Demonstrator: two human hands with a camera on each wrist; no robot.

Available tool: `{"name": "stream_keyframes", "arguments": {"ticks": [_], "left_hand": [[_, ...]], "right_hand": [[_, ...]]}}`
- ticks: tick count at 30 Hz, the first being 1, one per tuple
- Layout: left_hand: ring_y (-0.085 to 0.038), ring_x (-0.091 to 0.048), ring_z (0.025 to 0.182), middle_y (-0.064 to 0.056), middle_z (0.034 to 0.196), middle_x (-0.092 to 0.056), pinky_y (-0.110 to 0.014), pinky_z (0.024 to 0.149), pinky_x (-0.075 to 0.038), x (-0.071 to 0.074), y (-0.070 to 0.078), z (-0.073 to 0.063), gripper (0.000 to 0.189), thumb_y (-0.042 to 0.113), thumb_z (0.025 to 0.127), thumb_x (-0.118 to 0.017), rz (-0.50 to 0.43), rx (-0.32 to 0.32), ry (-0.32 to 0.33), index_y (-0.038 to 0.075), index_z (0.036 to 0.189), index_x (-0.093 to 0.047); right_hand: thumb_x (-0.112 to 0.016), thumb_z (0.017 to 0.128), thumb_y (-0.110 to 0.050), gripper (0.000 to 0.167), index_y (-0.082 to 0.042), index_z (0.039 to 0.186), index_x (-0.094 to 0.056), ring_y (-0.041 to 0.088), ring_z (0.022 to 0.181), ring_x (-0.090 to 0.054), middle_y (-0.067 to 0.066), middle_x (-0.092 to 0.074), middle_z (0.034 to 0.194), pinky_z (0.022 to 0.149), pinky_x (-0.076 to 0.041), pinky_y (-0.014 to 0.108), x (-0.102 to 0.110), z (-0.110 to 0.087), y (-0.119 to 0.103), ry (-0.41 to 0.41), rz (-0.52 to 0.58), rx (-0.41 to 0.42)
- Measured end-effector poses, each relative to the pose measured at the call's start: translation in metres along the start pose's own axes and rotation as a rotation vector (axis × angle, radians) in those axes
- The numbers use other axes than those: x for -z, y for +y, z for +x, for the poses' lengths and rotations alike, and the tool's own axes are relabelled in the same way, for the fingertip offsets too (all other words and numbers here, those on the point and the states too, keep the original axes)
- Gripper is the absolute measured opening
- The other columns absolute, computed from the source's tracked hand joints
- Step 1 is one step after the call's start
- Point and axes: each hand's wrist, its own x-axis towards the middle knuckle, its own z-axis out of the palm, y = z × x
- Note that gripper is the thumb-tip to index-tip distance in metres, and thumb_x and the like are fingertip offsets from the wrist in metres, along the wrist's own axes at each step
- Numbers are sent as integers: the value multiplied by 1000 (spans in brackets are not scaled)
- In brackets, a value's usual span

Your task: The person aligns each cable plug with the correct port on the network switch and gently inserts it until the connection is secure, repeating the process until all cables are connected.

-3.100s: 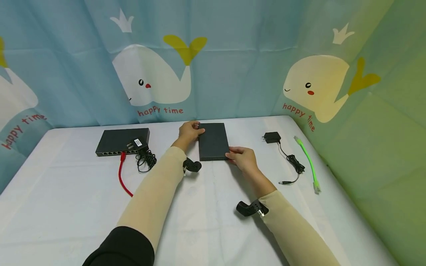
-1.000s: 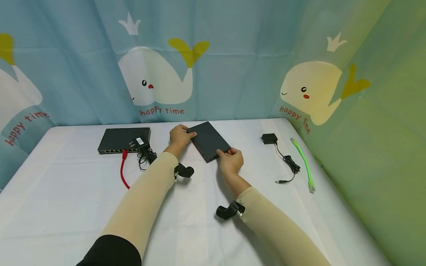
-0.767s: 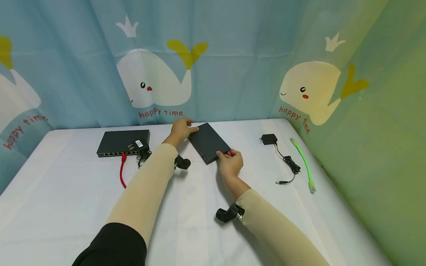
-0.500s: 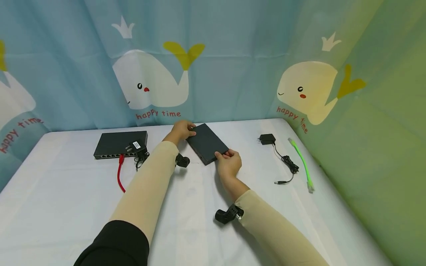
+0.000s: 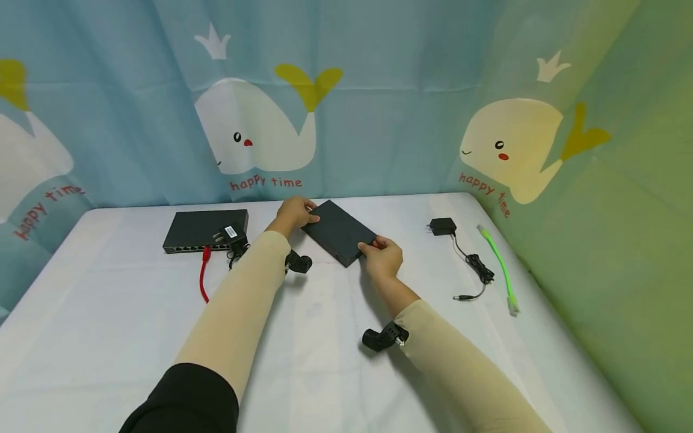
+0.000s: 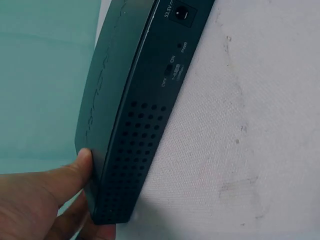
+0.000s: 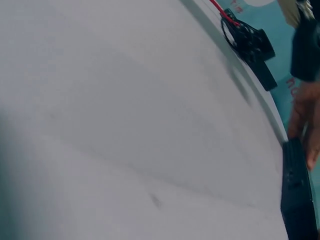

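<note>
A black network switch (image 5: 338, 232) lies slantwise at the back middle of the table between both hands. My left hand (image 5: 295, 215) pinches its far left corner, thumb on top and fingers beneath. In the left wrist view the side of the switch (image 6: 145, 100) shows vent holes, a slide switch marked ON and a round power socket labelled 53.5V. My right hand (image 5: 383, 255) grips the near right corner between thumb and fingers. The right wrist view catches only an end of the switch (image 7: 298, 192) and the left hand (image 7: 306, 117); my right hand is out of that view.
Left stands another black network switch (image 5: 203, 228) with a red network cable (image 5: 204, 273) plugged in and a power adapter (image 5: 233, 234) against its front. On the right lie a second power adapter (image 5: 443, 226) with bundled cord and a green network cable (image 5: 500, 267). Curtains hang behind and right.
The held switch has turned anticlockwise from straight to slanted, its far end swinging left. Both hands moved along with it and keep their hold. The other things stayed put.
</note>
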Motion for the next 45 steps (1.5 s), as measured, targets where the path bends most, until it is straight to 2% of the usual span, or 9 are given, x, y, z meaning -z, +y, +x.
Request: {"name": "stream_keyframes", "arguments": {"ticks": [4,9,15,21,26,33,39,42,45], "left_hand": [[-30,-48,131,-7,141,-55,-42,109,-41,1,-3,-6,47,33,97,-63,7,30,-6,16,140,-56],[-32,-45,134,-8,145,-52,-44,111,-39,0,-8,-13,48,36,96,-65,-30,67,16,19,141,-56],[-34,-42,136,-9,148,-48,-45,112,-38,-2,-10,-13,50,38,94,-67,-79,116,28,22,140,-57],[-29,-56,120,-9,144,-52,-41,100,-49,-5,-10,-18,50,41,91,-71,-119,170,45,24,137,-60],[-26,-62,108,-8,143,-53,-40,96,-50,-8,-10,-28,51,39,91,-71,-157,170,57,22,138,-59],[-28,-62,110,-9,140,-55,-41,97,-50,-16,-13,-41,51,37,91,-72,-213,176,102,19,136,-59],[-28,-61,112,-8,133,-62,-40,93,-52,-26,-16,-47,50,36,91,-72,-227,155,148,16,135,-60],[-28,-61,115,-7,130,-65,-41,95,-51,-29,-18,-50,51,37,92,-71,-200,141,163,14,135,-60],[-26,-65,107,-7,131,-65,-38,91,-55,-30,-21,-49,51,35,92,-71,-243,151,152,13,136,-58]], "right_hand": [[-75,84,1,47,5,129,-61,26,116,-57,19,-61,125,95,-52,31,5,9,-3,-67,-2,-50],[-74,86,2,48,2,131,-60,22,115,-58,17,-60,127,87,-54,25,10,19,-8,-139,1,-107],[-69,88,6,51,0,137,-56,24,125,-55,17,-55,137,99,-52,33,14,31,-17,-220,60,-185],[-67,90,7,52,-1,139,-54,23,129,-54,16,-53,142,99,-53,32,19,47,-23,-296,17,-218],[-70,87,7,51,-1,136,-58,19,113,-65,15,-59,134,89,-57,28,22,56,-28,-328,-17,-242],[-66,92,0,50,-4,141,-54,14,103,-68,17,-56,140,96,-54,29,21,60,-33,-369,-90,-242],[-66,93,-2,47,-4,139,-55,24,121,-60,16,-54,143,100,-51,31,17,63,-33,-354,-176,-195],[-66,94,-3,45,-4,138,-57,26,124,-58,16,-53,144,102,-50,32,14,65,-31,-345,-193,-180],[-66,94,-5,43,-3,136,-59,24,124,-58,15,-55,142,103,-49,31,10,66,-30,-340,-218,-171]]}}
